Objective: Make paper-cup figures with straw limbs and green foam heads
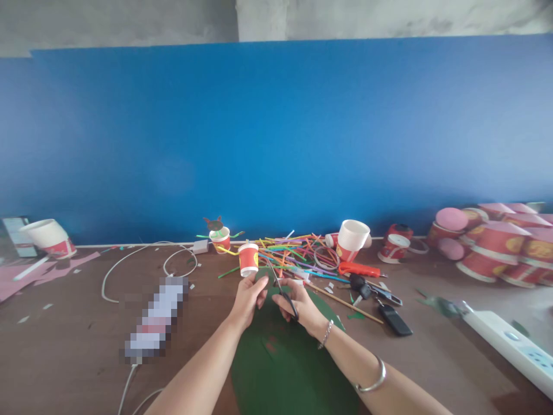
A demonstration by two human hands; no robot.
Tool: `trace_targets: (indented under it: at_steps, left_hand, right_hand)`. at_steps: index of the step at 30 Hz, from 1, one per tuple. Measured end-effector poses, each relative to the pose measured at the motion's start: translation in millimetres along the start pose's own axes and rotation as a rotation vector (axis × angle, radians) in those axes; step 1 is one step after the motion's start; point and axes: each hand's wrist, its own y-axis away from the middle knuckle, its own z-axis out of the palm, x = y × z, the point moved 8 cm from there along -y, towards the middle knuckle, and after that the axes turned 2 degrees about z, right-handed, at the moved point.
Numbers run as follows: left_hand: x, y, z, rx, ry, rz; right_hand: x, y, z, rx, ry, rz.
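Small green paper [268, 278] was near far end of big green sheet [294, 369], pinched in left hand [251, 298]; right hand [299, 306] gripped scissors [279, 285]. Paper looked light, bendy, easy to tear; edge seemed best hold.

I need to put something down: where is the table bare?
Bare table shows left of the pixelated device, nearer than the pink paper, and between the black fob and white power strip. The back, middle to right, is crowded with coloured sticks and paper cups.
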Motion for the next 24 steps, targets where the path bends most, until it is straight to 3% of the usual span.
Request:
trace_targets:
  at_steps: [14, 24]
  left_hand:
    - [1.8, -0.3, -5.6, 0.088, 0.019, -0.008]
    - [-0.1, 0.0, -2.6, 0.03, -0.013, -0.019]
  right_hand:
    - [1.9, -1.1, -1.4, 0.008, 0.009, 0.002]
    - [0.7, 0.5, -0.3, -0.004, 0.012, 0.009]
